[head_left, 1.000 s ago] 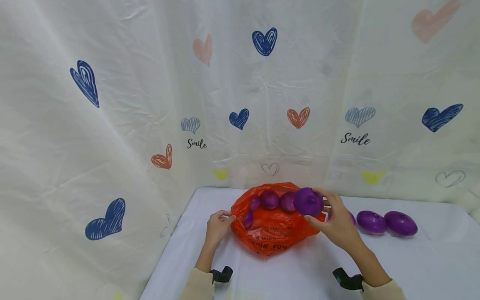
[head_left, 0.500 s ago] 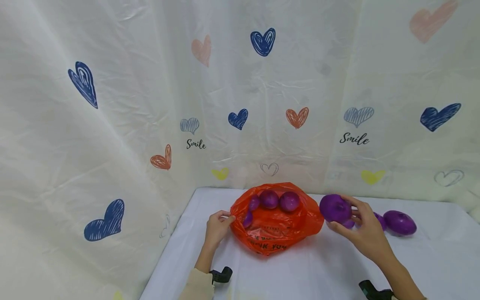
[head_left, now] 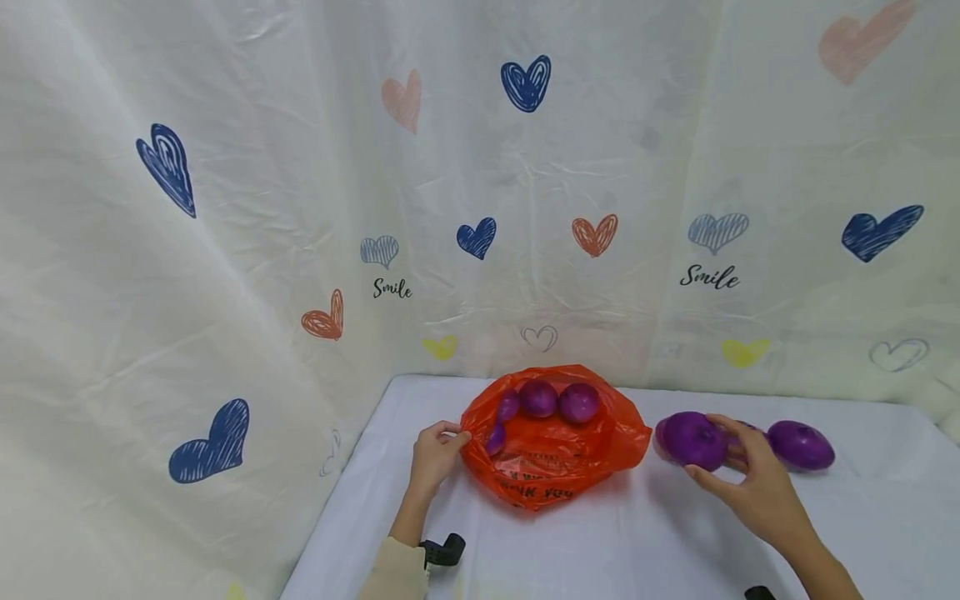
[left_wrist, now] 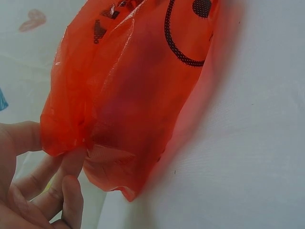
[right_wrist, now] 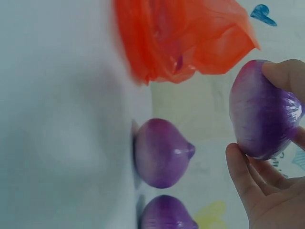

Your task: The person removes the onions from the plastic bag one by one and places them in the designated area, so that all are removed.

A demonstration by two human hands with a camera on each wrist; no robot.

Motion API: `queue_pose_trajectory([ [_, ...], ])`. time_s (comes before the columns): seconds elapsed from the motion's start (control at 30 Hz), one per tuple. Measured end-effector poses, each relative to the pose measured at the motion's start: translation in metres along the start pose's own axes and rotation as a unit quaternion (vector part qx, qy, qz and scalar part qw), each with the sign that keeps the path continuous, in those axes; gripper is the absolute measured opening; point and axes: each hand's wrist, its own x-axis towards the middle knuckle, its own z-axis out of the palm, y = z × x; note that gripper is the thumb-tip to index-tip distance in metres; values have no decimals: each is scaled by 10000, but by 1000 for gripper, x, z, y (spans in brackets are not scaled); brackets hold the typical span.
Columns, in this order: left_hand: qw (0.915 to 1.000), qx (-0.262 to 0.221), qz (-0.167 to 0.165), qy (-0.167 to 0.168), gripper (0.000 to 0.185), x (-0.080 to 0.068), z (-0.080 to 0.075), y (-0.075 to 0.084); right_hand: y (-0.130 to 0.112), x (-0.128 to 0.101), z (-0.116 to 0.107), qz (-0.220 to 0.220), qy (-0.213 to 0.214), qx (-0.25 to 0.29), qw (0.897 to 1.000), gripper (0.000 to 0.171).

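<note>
Left hand (head_left: 433,458) pinches the red bag (head_left: 592,462) at nine o'clock; right hand (head_left: 759,490), fingers spread, grips a purple onion (head_left: 693,440) at the bag's three o'clock.

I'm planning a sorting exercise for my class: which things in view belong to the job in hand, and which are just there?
Seem part of the job:
red bag, edge pinched by the left hand
purple onion held in the right hand
onions in the bag
onions on the table

Probably just there:
heart-printed sheet
black wrist device
</note>
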Motion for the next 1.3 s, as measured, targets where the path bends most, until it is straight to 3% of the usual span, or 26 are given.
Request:
queue_pose_trajectory([
  [0.2,10000,30,8,6,18,0,1,-1,11,-7,4,329,-317,-184,9988,85],
  [0.47,10000,55,21,28,18,0,1,-2,26,-10,11,167,-457,-225,9986,82],
  [0.97,10000,78,-24,11,18,0,0,0,41,-13,15,507,-1178,-326,9912,83],
  [1.3,9999,104,-66,8,19,-1,-1,2,55,-14,14,485,-1391,-374,9884,83],
])
